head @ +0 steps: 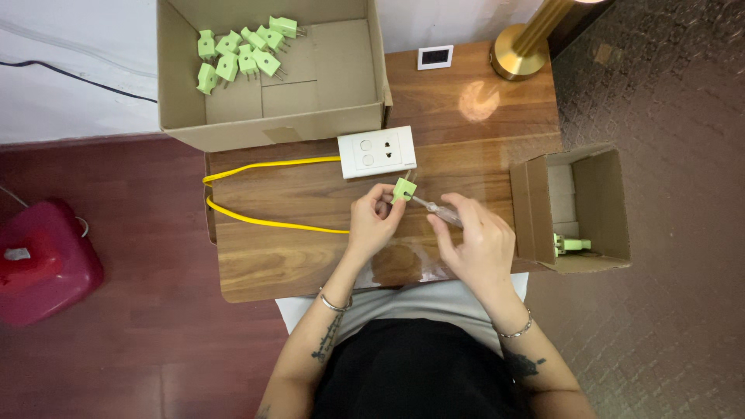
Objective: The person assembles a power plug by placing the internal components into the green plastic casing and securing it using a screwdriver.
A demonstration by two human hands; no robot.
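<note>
Pinching a small light-green plastic plug (403,189) in our left hand (375,223), we close our right hand (475,237) around a slim clear-handled screwdriver (435,209) whose tip meets the plug.

We hold the plug just above the wooden table (310,248), near the white socket block (377,152) with its yellow cable (264,194). About ten matching plugs (240,50) lie in the large open cardboard box (341,116) at the far left; one green plug (570,245) shows in the smaller cardboard box (601,202) at the right. By that count, we judge most of the work remains.
</note>
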